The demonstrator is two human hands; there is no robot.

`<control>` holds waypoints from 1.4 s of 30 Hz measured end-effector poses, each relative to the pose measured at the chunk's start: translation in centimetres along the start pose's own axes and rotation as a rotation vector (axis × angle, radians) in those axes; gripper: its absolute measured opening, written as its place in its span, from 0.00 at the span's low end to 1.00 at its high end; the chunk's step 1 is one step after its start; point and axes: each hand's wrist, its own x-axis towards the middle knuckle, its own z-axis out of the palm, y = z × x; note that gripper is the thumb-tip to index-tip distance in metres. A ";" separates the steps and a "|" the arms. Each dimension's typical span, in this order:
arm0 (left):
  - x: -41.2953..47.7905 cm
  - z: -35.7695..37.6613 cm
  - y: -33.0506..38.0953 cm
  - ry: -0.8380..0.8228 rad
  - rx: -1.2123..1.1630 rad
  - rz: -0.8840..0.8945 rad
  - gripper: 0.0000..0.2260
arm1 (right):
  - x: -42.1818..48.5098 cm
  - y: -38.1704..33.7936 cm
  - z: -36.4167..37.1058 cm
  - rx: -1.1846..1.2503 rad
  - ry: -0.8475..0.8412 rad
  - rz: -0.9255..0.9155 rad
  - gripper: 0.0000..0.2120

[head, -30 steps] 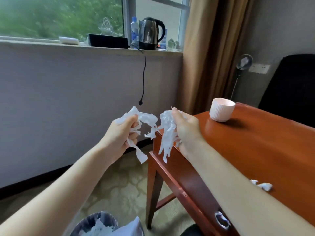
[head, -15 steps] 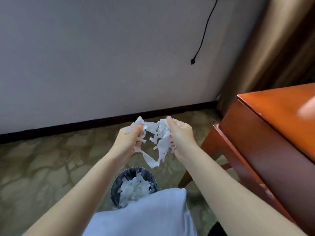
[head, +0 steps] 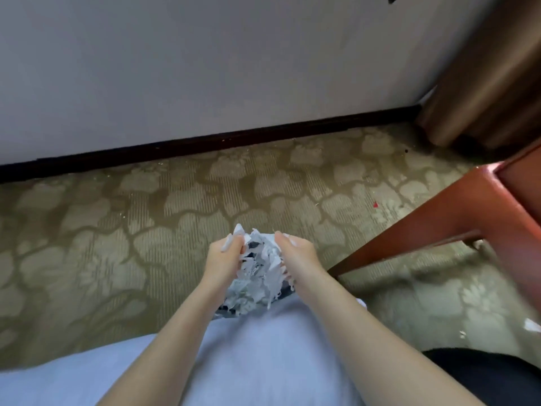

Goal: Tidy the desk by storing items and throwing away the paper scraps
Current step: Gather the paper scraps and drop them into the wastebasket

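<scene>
Progress: disposal step under way | torn white paper scraps (head: 260,266) are gripped between left hand (head: 224,259) and right hand (head: 297,259); held above dark round waste bin (head: 225,312); release is pending | one stray white scrap (head: 531,325) lies on patterned carpet (head: 117,230)

L hand (head: 224,257), R hand (head: 299,254) both gripping scraps (head: 261,269), arms fwd
</scene>
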 end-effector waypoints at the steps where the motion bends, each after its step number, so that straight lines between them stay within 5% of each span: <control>1: 0.4 0.1 -0.6 0.000 0.005 0.008 0.15 | 0.9 0.7 0.5 0.004 -0.003 0.014 0.21; 14: 4.7 0.6 -6.0 0.060 0.130 -0.355 0.10 | 6.6 5.3 3.1 -0.199 -0.165 0.250 0.18; 21: 4.1 -0.2 -5.2 -0.059 0.274 -0.328 0.04 | 5.8 4.6 0.4 -0.240 -0.122 0.233 0.18; 28: -0.8 1.9 0.5 -0.248 0.254 -0.032 0.10 | 1.7 2.6 -3.5 -0.384 -0.083 -0.055 0.12; 35: -7.6 3.6 10.7 -0.568 0.827 0.471 0.11 | -6.9 -3.2 -10.5 -0.780 -0.052 -0.365 0.09; 42: -17.0 6.0 20.0 -0.596 1.115 0.784 0.12 | -20.1 -7.7 -17.0 -1.120 0.224 -0.626 0.09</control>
